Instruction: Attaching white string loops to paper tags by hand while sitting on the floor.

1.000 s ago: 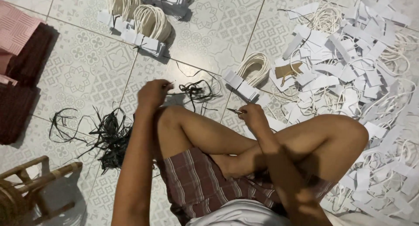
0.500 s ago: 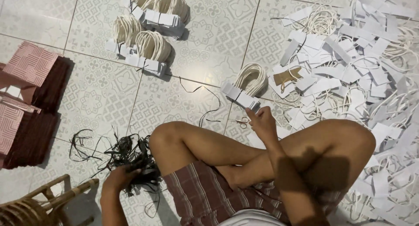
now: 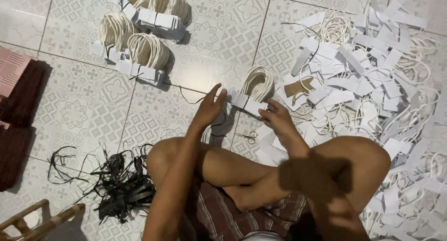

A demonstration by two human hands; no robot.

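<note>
I see the bundle of white paper strips point(image 3: 247, 103) lying slantwise between my hands, left hand point(image 3: 208, 108) open-fingered touching its upper-left end, right hand point(image 3: 279, 120) pinching the lower-right end.

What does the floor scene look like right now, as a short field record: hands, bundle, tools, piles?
left hand: fingers spread, touching the bundle's left end
right hand: on the bundle's right end
bundle of white cord handles: on the tile between both hands, black tie round it
scissors: on the floor below the bundle
black strips: heap by the left knee
finished bundles: upper left
loose handles pile: right
</note>
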